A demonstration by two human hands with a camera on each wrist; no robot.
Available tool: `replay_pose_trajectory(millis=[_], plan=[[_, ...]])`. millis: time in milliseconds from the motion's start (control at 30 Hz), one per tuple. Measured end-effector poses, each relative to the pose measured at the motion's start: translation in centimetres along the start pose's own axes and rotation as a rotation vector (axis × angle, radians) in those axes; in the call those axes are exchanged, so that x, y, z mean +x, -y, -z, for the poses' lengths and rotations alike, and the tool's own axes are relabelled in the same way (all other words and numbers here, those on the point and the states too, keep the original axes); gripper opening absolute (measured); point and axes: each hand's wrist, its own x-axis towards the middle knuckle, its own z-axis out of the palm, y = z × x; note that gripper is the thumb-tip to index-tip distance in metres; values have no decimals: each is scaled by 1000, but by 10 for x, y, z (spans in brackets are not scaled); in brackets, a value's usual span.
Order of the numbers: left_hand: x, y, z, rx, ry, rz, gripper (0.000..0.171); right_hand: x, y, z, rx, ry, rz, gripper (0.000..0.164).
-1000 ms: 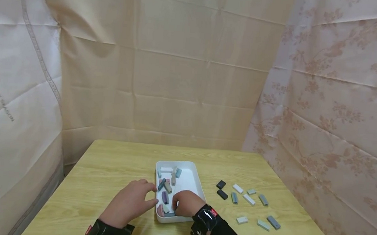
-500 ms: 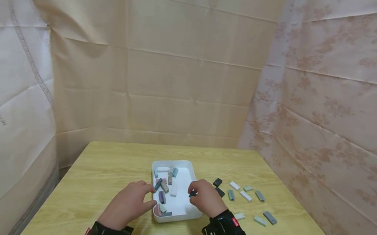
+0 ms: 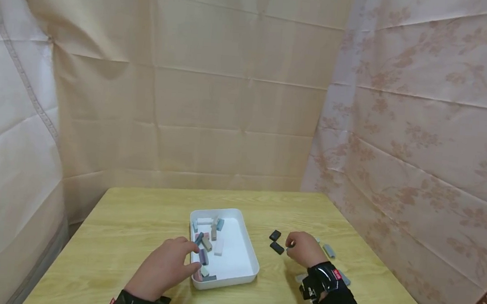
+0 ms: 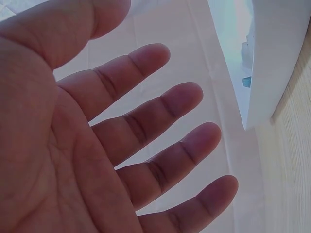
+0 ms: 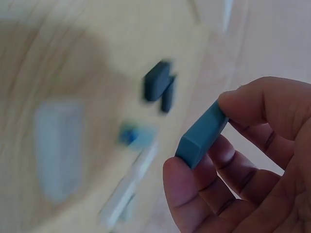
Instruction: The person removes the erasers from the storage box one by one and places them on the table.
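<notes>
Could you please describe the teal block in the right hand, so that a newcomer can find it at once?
Start at the wood-grain table, and look right of the white tray, to the right hand. It pinches a small teal block. Unlike the loose blocks in the tray or on the table, this one is held in a hand.

The left fingers (image 4: 167,107) are spread apart, clear of the white tray (image 4: 279,53) (a teal piece (image 4: 247,82) shows inside).
</notes>
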Motion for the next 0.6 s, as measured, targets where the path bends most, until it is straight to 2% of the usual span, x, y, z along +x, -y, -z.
replay_pose_trajectory(millis=[167, 300, 433, 600], plan=[[-1, -1, 0, 7, -3, -3, 26, -7, -32, 2, -50, 12, -49, 13], [0, -1, 0, 20, -11, -3, 26, -11, -51, -1, -137, 0, -35, 16], [1, 0, -2, 18, -21, -27, 26, -10, -61, -7, -147, 22, -37, 18], [-1, 1, -4, 16, -33, -51, 25, -7, -64, -10, -157, 58, -71, 14]])
